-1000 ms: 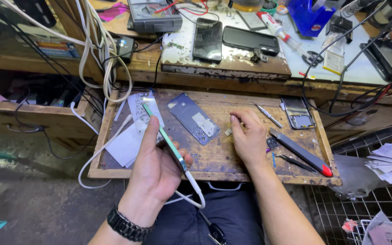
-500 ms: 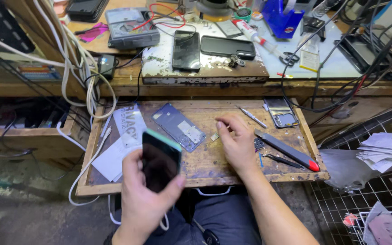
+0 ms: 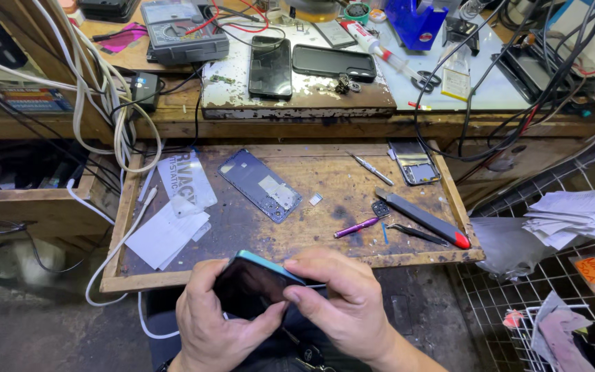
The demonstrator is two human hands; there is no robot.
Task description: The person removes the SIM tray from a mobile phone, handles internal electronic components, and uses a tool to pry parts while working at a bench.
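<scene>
Holding the smartphone (image 3: 255,286) in both hands just in front of the pull-out wooden tray (image 3: 297,265), I have my left hand (image 3: 218,324) cupped under its dark screen and my right hand (image 3: 342,303) closed over its right end, thumb and forefinger pinching at the teal edge, where a thin sliver seems to stick out, though I cannot tell what it is. A second ago my right hand lay flat on the tray and my left alone held the phone up edge-on; now the right has come off the wood to join it, so the work has moved from the tray to the phone itself. On the tray lie the blue back cover (image 3: 259,184), a purple-handled tool (image 3: 356,226), tweezers (image 3: 418,234), a black utility knife with a red tip (image 3: 425,219), and white packets (image 3: 173,220) at the left.
</scene>
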